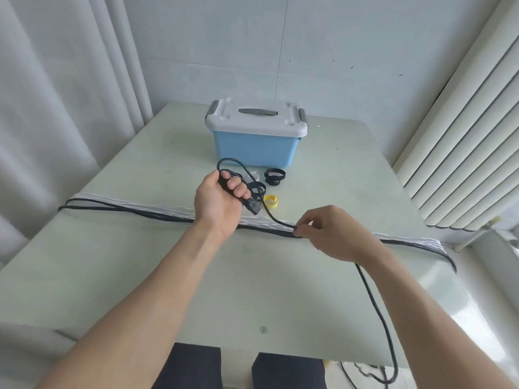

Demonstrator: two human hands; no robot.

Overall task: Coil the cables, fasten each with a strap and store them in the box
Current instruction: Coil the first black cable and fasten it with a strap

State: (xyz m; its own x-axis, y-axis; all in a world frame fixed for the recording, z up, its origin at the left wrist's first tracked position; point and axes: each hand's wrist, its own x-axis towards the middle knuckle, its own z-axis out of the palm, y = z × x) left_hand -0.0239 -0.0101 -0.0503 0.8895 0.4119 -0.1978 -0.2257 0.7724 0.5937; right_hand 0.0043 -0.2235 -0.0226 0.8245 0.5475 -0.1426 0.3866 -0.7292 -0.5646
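You face a pale green glass table (118, 276) pushed toward a tiled white wall (280, 37), with grey-white curtains (56, 94) hanging on your left and a white ribbed radiator (463, 164) catching daylight on your right.

The black cable (376, 304) runs off the table's (140, 276) near edge, its end unseen.

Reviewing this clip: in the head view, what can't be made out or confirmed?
- Contents of the blue box: hidden by its closed white lid.
- Far end of the black cable: drops below the table edge, cut by the frame bottom.
- What the left hand grips: partly hidden by its fingers.
- Small white object behind that hand: mostly hidden.
- How many cables lie across the table: too thin to count.
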